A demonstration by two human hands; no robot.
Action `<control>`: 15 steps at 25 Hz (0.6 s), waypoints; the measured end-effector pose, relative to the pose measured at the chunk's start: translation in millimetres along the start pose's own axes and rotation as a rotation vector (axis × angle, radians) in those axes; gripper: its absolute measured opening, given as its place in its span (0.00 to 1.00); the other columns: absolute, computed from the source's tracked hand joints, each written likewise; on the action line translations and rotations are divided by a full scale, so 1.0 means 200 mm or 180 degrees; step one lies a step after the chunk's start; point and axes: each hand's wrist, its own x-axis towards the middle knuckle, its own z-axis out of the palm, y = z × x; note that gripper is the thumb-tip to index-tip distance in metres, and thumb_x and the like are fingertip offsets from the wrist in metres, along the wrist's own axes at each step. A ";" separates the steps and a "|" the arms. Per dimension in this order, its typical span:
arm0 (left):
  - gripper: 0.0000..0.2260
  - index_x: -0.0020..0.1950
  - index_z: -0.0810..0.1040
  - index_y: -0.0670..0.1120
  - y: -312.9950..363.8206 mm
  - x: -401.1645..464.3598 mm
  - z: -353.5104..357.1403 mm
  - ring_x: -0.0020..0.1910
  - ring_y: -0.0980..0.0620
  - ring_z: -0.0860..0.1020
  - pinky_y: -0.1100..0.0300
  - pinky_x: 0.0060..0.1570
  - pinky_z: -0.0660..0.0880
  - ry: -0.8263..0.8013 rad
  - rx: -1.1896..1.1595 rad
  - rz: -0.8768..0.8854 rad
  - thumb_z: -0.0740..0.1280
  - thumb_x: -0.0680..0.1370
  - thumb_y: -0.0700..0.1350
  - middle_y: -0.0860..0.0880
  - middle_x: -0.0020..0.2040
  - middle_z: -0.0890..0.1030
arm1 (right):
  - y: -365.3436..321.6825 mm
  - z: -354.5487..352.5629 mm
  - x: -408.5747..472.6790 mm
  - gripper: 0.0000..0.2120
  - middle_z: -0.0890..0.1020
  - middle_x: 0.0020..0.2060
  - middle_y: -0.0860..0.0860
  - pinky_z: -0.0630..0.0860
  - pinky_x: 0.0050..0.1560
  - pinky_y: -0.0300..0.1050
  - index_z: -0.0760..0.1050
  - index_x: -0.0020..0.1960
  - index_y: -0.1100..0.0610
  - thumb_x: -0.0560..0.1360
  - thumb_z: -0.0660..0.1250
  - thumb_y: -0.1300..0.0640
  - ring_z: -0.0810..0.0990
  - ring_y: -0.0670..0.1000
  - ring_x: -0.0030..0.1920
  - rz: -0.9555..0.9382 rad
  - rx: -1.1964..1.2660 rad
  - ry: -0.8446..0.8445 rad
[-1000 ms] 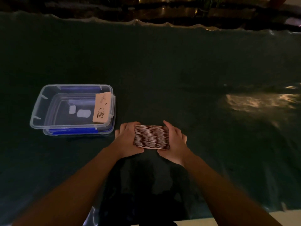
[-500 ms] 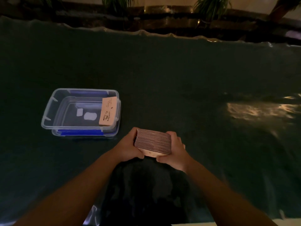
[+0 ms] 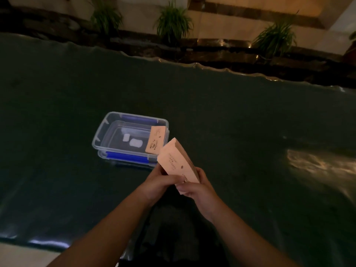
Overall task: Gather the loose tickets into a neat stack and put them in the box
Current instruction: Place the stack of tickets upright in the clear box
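Both hands, left hand point(image 3: 160, 183) and right hand point(image 3: 196, 187), grip ticket stack point(image 3: 178, 160); box point(image 3: 107, 135) at 10 o'clock on counter point(image 3: 231, 122).

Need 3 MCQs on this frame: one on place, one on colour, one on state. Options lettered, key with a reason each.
1. Where is the clear plastic box relative to the hands?
A. ahead and to their left
B. to their right
C. under them

2. What colour are the box's latch bars?
A. red
B. blue
C. yellow

3. What is the state of the pink paper ticket stack?
A. scattered on the dark table cover
B. lying inside the box
C. held by the left hand and right hand

Answers: 1 A, the box sits up-left of both hands. 2 B, the bars along its long sides are blue. 3 C, both hands grip the stack's lower end, clear of the box.
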 end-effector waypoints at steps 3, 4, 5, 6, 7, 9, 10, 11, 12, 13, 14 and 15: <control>0.39 0.71 0.73 0.50 0.10 -0.03 -0.08 0.63 0.43 0.83 0.43 0.60 0.81 0.0256 0.0080 0.0177 0.81 0.61 0.45 0.44 0.62 0.84 | -0.12 0.17 0.02 0.42 0.85 0.63 0.49 0.83 0.64 0.55 0.71 0.70 0.48 0.60 0.85 0.52 0.84 0.53 0.63 -0.0029 -0.0175 -0.0079; 0.38 0.70 0.74 0.50 0.15 -0.04 -0.11 0.63 0.43 0.83 0.42 0.60 0.81 0.0333 0.0090 0.0232 0.81 0.60 0.46 0.45 0.62 0.85 | -0.16 0.21 0.03 0.42 0.84 0.64 0.49 0.82 0.65 0.56 0.71 0.70 0.49 0.60 0.84 0.50 0.85 0.53 0.63 -0.0045 -0.0265 -0.0108; 0.38 0.69 0.75 0.51 0.22 -0.05 -0.17 0.63 0.43 0.82 0.41 0.61 0.81 0.0387 0.0101 0.0279 0.81 0.60 0.46 0.45 0.62 0.85 | -0.21 0.28 0.04 0.41 0.84 0.64 0.49 0.82 0.66 0.56 0.71 0.70 0.49 0.61 0.84 0.49 0.85 0.53 0.63 -0.0082 -0.0361 -0.0129; 0.38 0.69 0.75 0.52 0.28 -0.06 -0.22 0.63 0.44 0.82 0.41 0.61 0.80 0.0409 0.0131 0.0315 0.81 0.60 0.46 0.46 0.62 0.85 | -0.26 0.34 0.06 0.40 0.84 0.64 0.49 0.82 0.65 0.55 0.71 0.71 0.49 0.63 0.83 0.48 0.85 0.52 0.63 -0.0140 -0.0434 -0.0143; 0.37 0.70 0.75 0.53 0.35 -0.07 -0.28 0.63 0.44 0.82 0.42 0.60 0.81 0.0403 0.0173 0.0334 0.80 0.61 0.46 0.47 0.62 0.85 | -0.31 0.39 0.08 0.38 0.84 0.64 0.48 0.82 0.63 0.52 0.71 0.71 0.48 0.65 0.82 0.48 0.85 0.51 0.62 -0.0220 -0.0500 -0.0151; 0.35 0.70 0.74 0.52 0.49 -0.07 -0.40 0.61 0.45 0.84 0.48 0.54 0.83 0.0328 0.0282 0.0314 0.79 0.64 0.45 0.47 0.62 0.85 | -0.40 0.52 0.14 0.32 0.84 0.64 0.45 0.84 0.57 0.47 0.71 0.71 0.43 0.70 0.79 0.49 0.86 0.48 0.60 -0.0395 -0.0614 -0.0153; 0.33 0.71 0.73 0.51 0.55 -0.06 -0.47 0.60 0.45 0.84 0.50 0.51 0.84 0.0281 0.0344 0.0278 0.78 0.67 0.44 0.46 0.62 0.84 | -0.45 0.59 0.18 0.31 0.84 0.64 0.45 0.85 0.55 0.47 0.71 0.72 0.40 0.72 0.77 0.48 0.87 0.48 0.59 -0.0461 -0.0650 -0.0127; 0.31 0.72 0.72 0.51 0.60 -0.04 -0.52 0.59 0.45 0.85 0.52 0.50 0.84 0.0261 0.0405 0.0235 0.77 0.70 0.43 0.46 0.62 0.84 | -0.48 0.65 0.22 0.31 0.83 0.65 0.45 0.86 0.56 0.49 0.71 0.73 0.39 0.72 0.75 0.47 0.87 0.49 0.59 -0.0483 -0.0686 -0.0072; 0.30 0.72 0.70 0.52 0.65 -0.02 -0.59 0.58 0.45 0.85 0.51 0.50 0.85 0.0274 0.0453 0.0180 0.76 0.73 0.42 0.46 0.63 0.83 | -0.51 0.71 0.26 0.31 0.83 0.65 0.45 0.86 0.57 0.52 0.70 0.73 0.38 0.72 0.74 0.46 0.87 0.50 0.60 -0.0453 -0.0714 0.0006; 0.28 0.72 0.69 0.52 0.69 0.01 -0.65 0.58 0.45 0.85 0.49 0.53 0.84 0.0307 0.0484 0.0105 0.75 0.75 0.41 0.45 0.63 0.82 | -0.53 0.76 0.32 0.30 0.83 0.64 0.46 0.86 0.57 0.54 0.70 0.74 0.37 0.73 0.74 0.46 0.86 0.50 0.60 -0.0388 -0.0723 0.0077; 0.27 0.72 0.70 0.51 0.71 0.05 -0.70 0.59 0.44 0.85 0.46 0.56 0.83 0.0343 0.0497 0.0014 0.74 0.76 0.41 0.45 0.63 0.82 | -0.55 0.81 0.37 0.30 0.83 0.63 0.46 0.86 0.56 0.54 0.70 0.74 0.37 0.74 0.73 0.46 0.86 0.51 0.59 -0.0311 -0.0703 0.0115; 0.26 0.72 0.70 0.49 0.73 0.08 -0.75 0.60 0.43 0.85 0.43 0.60 0.81 0.0356 0.0500 -0.0088 0.73 0.76 0.41 0.44 0.64 0.83 | -0.55 0.85 0.42 0.29 0.84 0.61 0.45 0.86 0.56 0.53 0.70 0.75 0.38 0.76 0.72 0.46 0.86 0.50 0.59 -0.0231 -0.0683 0.0132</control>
